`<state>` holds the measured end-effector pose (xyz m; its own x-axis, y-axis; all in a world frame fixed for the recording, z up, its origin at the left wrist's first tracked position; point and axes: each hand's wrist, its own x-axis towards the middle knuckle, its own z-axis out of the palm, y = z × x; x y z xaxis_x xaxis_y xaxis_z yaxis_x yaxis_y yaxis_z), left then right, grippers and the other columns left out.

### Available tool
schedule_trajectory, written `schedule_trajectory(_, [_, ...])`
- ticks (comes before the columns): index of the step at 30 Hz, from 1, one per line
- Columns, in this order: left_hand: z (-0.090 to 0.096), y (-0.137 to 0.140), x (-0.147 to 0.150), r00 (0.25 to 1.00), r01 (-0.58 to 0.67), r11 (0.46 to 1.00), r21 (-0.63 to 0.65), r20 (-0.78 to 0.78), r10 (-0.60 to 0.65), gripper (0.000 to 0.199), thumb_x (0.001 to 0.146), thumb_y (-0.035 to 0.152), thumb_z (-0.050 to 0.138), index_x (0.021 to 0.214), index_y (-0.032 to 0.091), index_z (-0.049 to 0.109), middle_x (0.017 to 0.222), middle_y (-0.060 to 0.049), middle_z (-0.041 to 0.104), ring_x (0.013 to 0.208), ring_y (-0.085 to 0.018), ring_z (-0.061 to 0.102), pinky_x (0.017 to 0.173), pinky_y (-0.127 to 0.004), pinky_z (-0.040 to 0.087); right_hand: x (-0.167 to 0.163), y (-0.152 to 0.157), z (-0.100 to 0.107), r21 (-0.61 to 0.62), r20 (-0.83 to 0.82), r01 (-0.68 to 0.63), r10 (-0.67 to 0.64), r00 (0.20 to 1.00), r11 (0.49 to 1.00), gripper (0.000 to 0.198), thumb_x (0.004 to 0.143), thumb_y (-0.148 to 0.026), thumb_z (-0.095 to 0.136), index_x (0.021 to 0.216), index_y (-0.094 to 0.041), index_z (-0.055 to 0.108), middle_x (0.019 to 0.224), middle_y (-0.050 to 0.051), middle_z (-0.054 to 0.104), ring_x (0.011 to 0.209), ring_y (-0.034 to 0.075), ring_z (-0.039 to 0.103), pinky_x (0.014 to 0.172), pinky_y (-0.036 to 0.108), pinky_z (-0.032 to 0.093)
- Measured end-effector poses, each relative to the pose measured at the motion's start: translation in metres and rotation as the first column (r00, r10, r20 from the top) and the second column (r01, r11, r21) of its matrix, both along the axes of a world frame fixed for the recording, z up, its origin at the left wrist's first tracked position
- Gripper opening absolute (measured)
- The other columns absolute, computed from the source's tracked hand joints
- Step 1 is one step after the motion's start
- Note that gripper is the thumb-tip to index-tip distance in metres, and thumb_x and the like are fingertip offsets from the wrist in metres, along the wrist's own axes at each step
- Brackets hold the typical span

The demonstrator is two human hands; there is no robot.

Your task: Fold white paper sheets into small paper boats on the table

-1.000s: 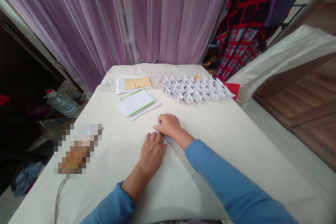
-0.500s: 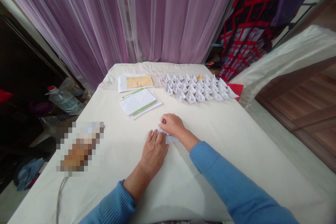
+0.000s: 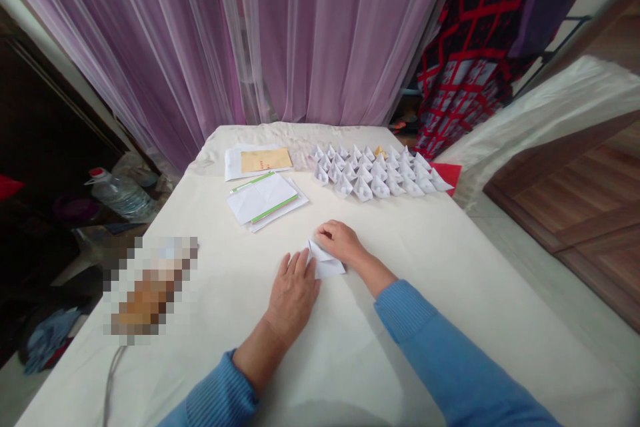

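Observation:
A small folded sheet of white paper (image 3: 327, 268) lies on the table in front of me, with a raised flap along its upper side. My left hand (image 3: 294, 290) rests flat over the paper's left part, fingers stretched out and slightly apart, covering that end. Just beyond the paper's upper right edge is my right hand (image 3: 341, 241). Its fingers are curled in with the thumb close to them; whether anything is pinched there is hidden.
Rows of folded white paper boats (image 3: 377, 173), one yellow, stand at the back right beside a red sheet (image 3: 449, 177). Behind my left hand lie a stack of white sheets with green edges (image 3: 263, 199) and a tan envelope (image 3: 265, 160). A blurred-out object (image 3: 153, 287) with a cable lies left.
My right hand has moved slightly right and back from over the paper, uncovering more of its folded flap. The left hand stays nearly in place on the paper.

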<state>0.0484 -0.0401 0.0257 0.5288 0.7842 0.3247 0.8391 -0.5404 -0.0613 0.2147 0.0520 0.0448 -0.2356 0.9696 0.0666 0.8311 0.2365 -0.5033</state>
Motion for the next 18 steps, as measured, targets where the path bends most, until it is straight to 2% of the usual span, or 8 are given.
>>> schedule_trajectory(5, [0.001,-0.003,-0.004,0.996,-0.090,0.996,-0.011,0.003,0.090,0.036,0.092,0.033,0.053,0.125,0.021,0.060,0.135,-0.017,0.056,0.123,-0.033,0.055,0.104,-0.052,0.041,-0.001,-0.007,-0.003,0.042,-0.011,0.001,-0.001,1.000,0.999,0.014,0.085,-0.022,0.060,0.078,-0.020,0.072,0.087,0.003,0.068,0.086,0.016,0.060,0.082,0.026,0.042])
schedule_trajectory(8, [0.006,-0.004,-0.006,0.995,-0.096,0.994,-0.049,0.004,0.097,0.037,0.091,0.033,0.055,0.126,0.025,0.060,0.135,-0.016,0.057,0.124,-0.034,0.053,0.103,-0.053,0.042,0.000,-0.010,-0.004,0.046,-0.019,-0.003,0.003,1.000,0.999,0.010,0.083,-0.023,0.063,0.080,-0.022,0.073,0.090,0.003,0.069,0.088,0.016,0.060,0.084,0.026,0.042])
schedule_trajectory(13, [0.013,-0.004,-0.006,0.995,-0.096,0.991,-0.092,0.007,0.097,0.036,0.091,0.033,0.055,0.126,0.026,0.061,0.138,-0.014,0.055,0.128,-0.033,0.050,0.106,-0.054,0.039,0.003,-0.016,-0.005,0.052,-0.029,-0.019,0.021,0.999,0.998,0.007,0.082,-0.024,0.066,0.086,-0.024,0.072,0.099,0.002,0.068,0.096,0.017,0.060,0.090,0.029,0.041])
schedule_trajectory(18, [0.016,-0.003,-0.005,0.996,-0.074,0.991,-0.113,0.032,0.079,0.034,0.091,0.031,0.055,0.124,0.024,0.062,0.133,-0.012,0.058,0.127,-0.031,0.049,0.109,-0.052,0.037,0.004,-0.021,-0.007,0.102,0.022,-0.046,0.044,0.999,0.994,0.007,0.084,-0.025,0.066,0.090,-0.024,0.071,0.103,0.003,0.067,0.100,0.019,0.057,0.089,0.033,0.040])
